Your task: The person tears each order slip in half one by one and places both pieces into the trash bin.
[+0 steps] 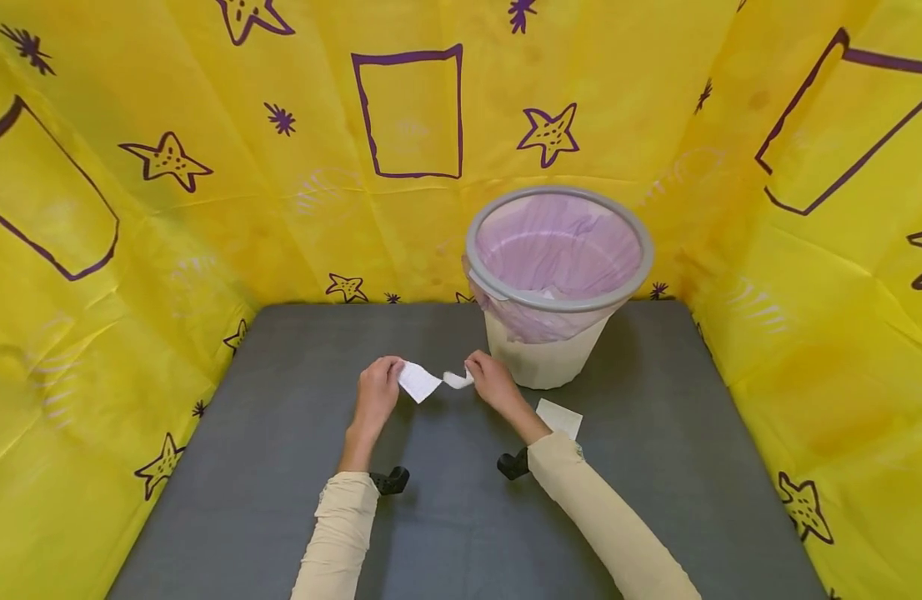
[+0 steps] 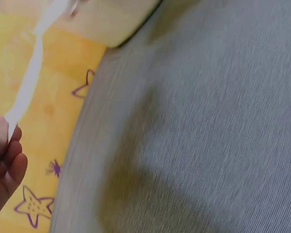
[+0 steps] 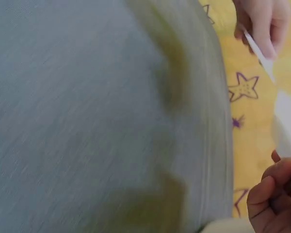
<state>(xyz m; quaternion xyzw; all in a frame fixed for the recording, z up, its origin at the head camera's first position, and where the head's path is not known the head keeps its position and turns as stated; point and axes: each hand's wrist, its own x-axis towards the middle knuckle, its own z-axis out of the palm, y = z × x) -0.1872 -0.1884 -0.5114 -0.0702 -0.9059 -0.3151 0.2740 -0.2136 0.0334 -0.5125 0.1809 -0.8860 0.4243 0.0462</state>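
Pinching white paper (image 1: pixel 418 382) from opposite ends, the left hand (image 1: pixel 377 392) and right hand (image 1: pixel 494 385) hold it between their fingertips; it narrows midway, whether torn through I cannot tell. Just beyond the right fingers stands a bin (image 1: pixel 543 362), lined with a purple bag (image 1: pixel 566 242), something small and white inside near its front rim. Back from those fingers, partly behind the forearm, a white sheet (image 1: pixel 559 417) lies on the grey table (image 1: pixel 461 525).

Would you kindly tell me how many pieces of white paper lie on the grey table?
1: a flat white paper piece on the grey table, nearer the person than the pale round bin, partly hidden by the beige right sleeve. Others may be hidden.
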